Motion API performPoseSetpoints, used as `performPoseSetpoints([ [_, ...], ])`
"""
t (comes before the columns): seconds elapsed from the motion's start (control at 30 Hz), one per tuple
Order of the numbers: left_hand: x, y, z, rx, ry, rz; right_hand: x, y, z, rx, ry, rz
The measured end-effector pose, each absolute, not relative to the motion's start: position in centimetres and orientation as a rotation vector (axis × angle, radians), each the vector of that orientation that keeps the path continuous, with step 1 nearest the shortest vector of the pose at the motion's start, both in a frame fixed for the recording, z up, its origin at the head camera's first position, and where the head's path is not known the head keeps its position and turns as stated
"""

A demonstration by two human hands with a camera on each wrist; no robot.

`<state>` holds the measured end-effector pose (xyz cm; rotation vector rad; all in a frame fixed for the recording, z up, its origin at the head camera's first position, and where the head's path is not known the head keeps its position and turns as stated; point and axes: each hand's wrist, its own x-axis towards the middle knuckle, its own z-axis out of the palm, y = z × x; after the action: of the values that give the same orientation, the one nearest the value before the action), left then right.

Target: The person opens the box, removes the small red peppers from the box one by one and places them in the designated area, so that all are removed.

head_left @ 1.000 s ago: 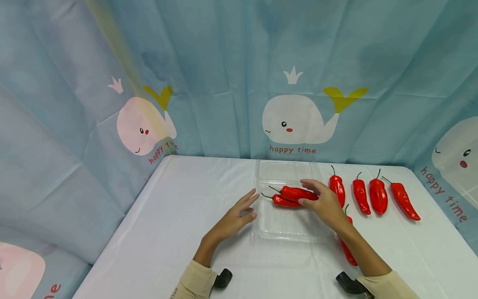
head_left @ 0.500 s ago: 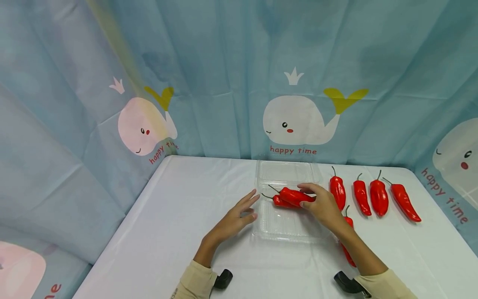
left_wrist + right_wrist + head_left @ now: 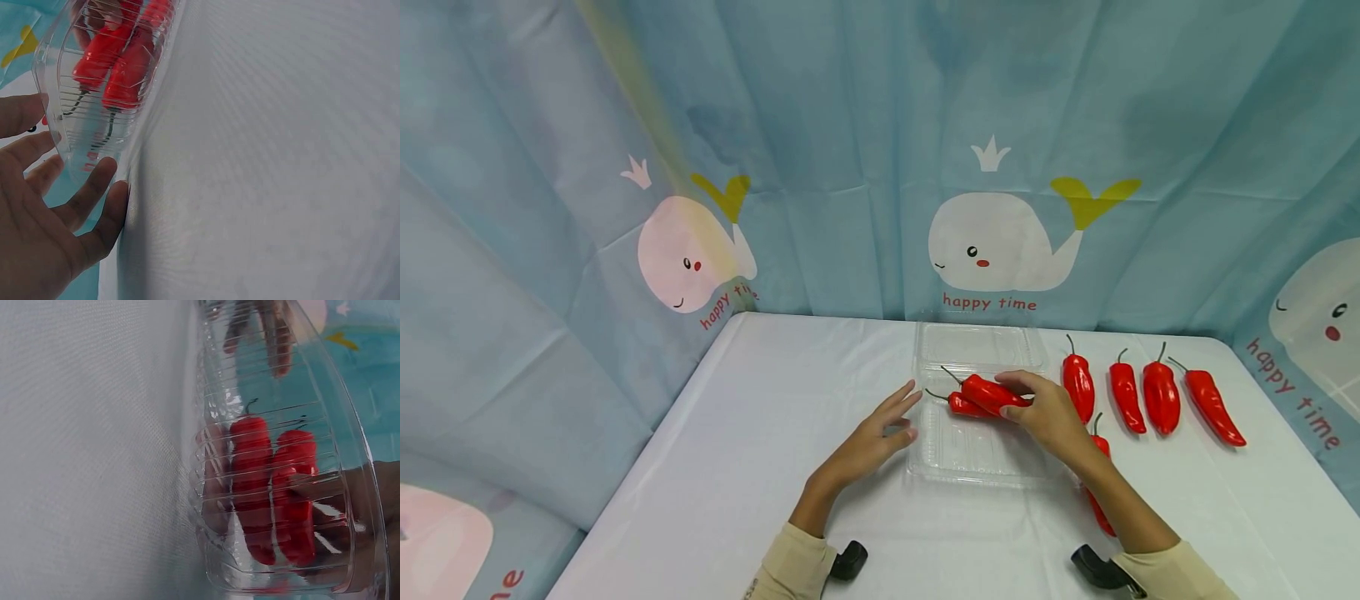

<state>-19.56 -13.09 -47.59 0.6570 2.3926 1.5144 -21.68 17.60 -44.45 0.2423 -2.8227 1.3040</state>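
Note:
A clear plastic clamshell box (image 3: 955, 458) lies opened out on the white table. Inside it rests one red chili pepper (image 3: 964, 406), its stem pointing left. Just behind and partly over that one is a second red chili pepper (image 3: 988, 393), pinched near its right end between the thumb and fingers of my right hand (image 3: 1051, 417). In the right wrist view both peppers show through the ribbed box wall (image 3: 325, 419). My left hand (image 3: 868, 442), fingers spread, is at the box's left side; fingertips (image 3: 106, 167) touch or nearly touch the wall.
To the right of the box stands a row of several red chili peppers (image 3: 1161, 396). Another pepper (image 3: 1101, 446) lies partly hidden under my right forearm. The box's lid half (image 3: 977, 343) reaches back towards the blue whale-print curtain (image 3: 850, 242).
My right hand has shifted slightly left, and the pepper in it has tilted so that its stem points up more. My left hand stays in place.

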Motion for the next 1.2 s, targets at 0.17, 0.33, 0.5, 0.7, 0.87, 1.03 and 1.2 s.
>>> performPoseSetpoints([
  [0.17, -19.5, -13.1, -47.6, 0.659, 2.394, 1.511, -21.5, 17.6, -44.4, 0.262, -2.797, 1.301],
  [0.33, -19.5, -13.1, -47.5, 0.662, 2.39, 1.515, -21.3, 17.7, -44.3, 0.275, -2.778, 1.314],
  [0.5, -19.5, -13.1, -47.5, 0.66, 2.396, 1.509, -21.1, 17.8, -44.1, 0.259, -2.776, 1.348],
  [0.7, -19.5, -13.1, -47.6, 0.645, 2.418, 1.497, -20.5, 18.1, -43.4, 0.253, -2.758, 1.349],
  [0.87, -19.5, -13.1, -47.5, 0.641, 2.413, 1.498, -19.8, 18.5, -42.7, 0.262, -2.759, 1.33],
  [1.03, -19.6, -13.1, -47.5, 0.649, 2.401, 1.511, -19.2, 19.0, -42.1, 0.282, -2.738, 1.335],
  [1.2, -19.5, -13.0, -47.5, 0.641, 2.399, 1.518, -18.6, 19.6, -41.8, 0.291, -2.716, 1.324],
])
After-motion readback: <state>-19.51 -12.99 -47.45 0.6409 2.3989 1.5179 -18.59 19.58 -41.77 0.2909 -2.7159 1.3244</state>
